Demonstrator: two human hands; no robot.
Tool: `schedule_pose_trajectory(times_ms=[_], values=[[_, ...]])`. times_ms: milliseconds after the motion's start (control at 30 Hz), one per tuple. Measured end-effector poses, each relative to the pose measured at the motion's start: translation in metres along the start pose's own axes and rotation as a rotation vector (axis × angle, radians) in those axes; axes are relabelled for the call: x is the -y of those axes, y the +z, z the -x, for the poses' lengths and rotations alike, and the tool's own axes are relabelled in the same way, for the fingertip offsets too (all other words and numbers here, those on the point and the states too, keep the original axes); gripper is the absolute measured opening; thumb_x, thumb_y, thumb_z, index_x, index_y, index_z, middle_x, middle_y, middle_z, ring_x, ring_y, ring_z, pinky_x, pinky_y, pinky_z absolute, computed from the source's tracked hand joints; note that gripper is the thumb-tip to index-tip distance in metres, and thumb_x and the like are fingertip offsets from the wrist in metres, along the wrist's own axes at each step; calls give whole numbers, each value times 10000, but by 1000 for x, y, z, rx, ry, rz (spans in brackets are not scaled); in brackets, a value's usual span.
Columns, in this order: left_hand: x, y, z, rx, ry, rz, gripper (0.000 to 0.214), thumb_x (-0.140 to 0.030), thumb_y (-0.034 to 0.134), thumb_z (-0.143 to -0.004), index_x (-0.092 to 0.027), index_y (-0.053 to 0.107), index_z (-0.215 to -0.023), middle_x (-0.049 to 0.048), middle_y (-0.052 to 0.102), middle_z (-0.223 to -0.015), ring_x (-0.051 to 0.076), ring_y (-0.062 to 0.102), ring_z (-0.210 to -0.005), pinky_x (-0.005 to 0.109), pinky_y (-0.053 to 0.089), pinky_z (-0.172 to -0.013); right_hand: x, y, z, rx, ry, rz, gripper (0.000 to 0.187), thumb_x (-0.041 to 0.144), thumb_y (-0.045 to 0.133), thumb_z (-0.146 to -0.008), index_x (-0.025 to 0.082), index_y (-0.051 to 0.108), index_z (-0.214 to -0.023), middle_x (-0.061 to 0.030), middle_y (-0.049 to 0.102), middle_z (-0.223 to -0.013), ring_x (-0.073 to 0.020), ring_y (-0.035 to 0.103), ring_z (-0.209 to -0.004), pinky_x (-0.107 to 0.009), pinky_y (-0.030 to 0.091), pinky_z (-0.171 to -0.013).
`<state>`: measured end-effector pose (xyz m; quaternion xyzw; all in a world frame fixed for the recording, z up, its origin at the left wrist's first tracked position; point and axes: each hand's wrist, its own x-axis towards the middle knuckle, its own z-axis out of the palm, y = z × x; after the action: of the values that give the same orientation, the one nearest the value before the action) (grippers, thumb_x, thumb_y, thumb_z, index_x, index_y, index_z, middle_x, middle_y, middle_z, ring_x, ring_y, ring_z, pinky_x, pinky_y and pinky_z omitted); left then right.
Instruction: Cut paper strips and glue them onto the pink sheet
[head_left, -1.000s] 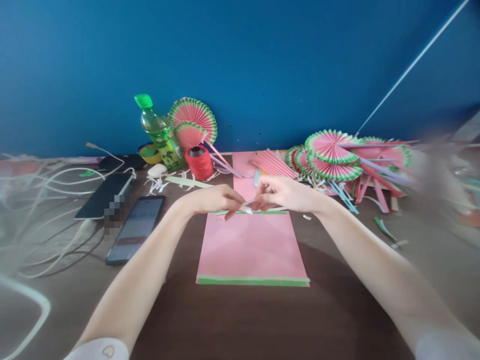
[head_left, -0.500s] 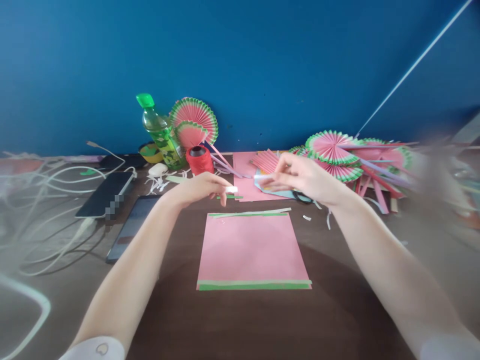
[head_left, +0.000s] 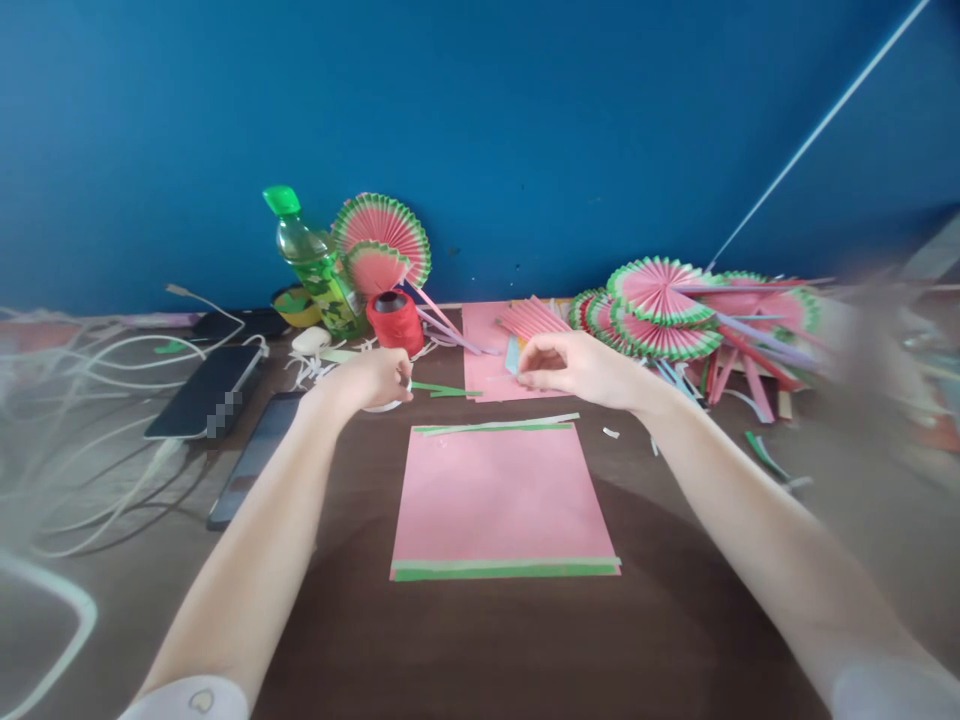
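My left hand (head_left: 373,382) is closed, its fingers curled by the red thread spool (head_left: 396,322). A white curved item (head_left: 385,406) shows under its fingers; its kind is unclear. My right hand (head_left: 566,368) has thumb and fingertips pinched together over the back pink sheet (head_left: 480,375). Whatever it grips, if anything, is too faint to name. Between my forearms lies a pink paper sheet (head_left: 502,497) with green strips along its near and far edges. A loose pale strip (head_left: 517,422) rests across its far edge. Green strips (head_left: 448,389) lie between the hands.
Pleated pink-and-green paper fans (head_left: 664,292) are piled at the back right, others (head_left: 386,235) lean on the blue wall. A green-capped bottle (head_left: 311,260) stands back left. Phone (head_left: 255,465), power bank (head_left: 206,390) and white cables (head_left: 97,370) occupy the left.
My left hand has moved left and curled closed; the small white piece at its fingertips no longer shows there. My right hand has shifted slightly left and down, and its white stick-like item is no longer visible.
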<state>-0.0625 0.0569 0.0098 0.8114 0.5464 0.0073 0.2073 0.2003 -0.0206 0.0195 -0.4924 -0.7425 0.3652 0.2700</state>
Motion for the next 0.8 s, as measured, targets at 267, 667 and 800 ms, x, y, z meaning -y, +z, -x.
schedule_pose_trajectory(times_ms=[267,667,800], values=[[-36,7,11,177,210,95,170,-217,472,-679,-203,594,-797,1,654,-771,144,585,-699,217,393,-584,-4,30,-9,91,-67,72,167,324,611,-709,177,535,-687,14,589,-691,-117,527,-635,-241,389,-593],[-19,59,29,42,234,163,102,-250,499,-687,-173,518,-752,3,556,-670,136,515,-606,234,369,-547,-21,54,-16,44,-50,147,112,230,589,-718,188,499,-769,-4,606,-759,-139,557,-695,-269,398,-660],[-14,69,32,-98,315,156,171,-325,571,-664,-162,537,-702,22,491,-743,154,486,-714,261,392,-652,-21,71,-8,-63,-65,155,96,228,541,-753,195,471,-810,-9,580,-754,-158,550,-708,-293,411,-673]])
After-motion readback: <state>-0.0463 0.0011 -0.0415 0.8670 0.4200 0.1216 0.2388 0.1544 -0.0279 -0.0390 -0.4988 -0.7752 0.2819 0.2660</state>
